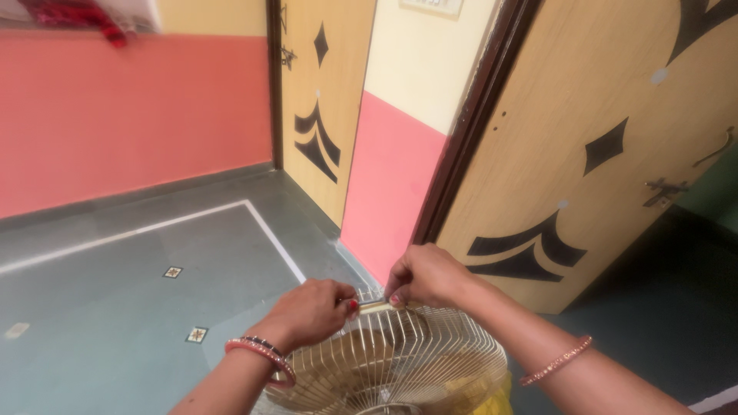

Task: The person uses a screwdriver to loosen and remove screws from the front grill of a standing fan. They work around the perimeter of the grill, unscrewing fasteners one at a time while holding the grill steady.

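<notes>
While grey floor (115, 307) and patterned wooden doors (584, 154) fill the view | round wire fan guard (400, 361) sits low centre, by the pink wall (388, 184) | left hand (311, 311) with fingers curled shut at guard's top rim | right hand (427, 277) pinching a small clip (374, 305) on that rim | bangles (261, 355) on left wrist.

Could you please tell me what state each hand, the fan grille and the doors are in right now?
left hand: closed, pinching the grille's top edge
right hand: closed, pinching the same edge
fan grille: tilted, held at its rim
near door: open
far door: shut
</notes>
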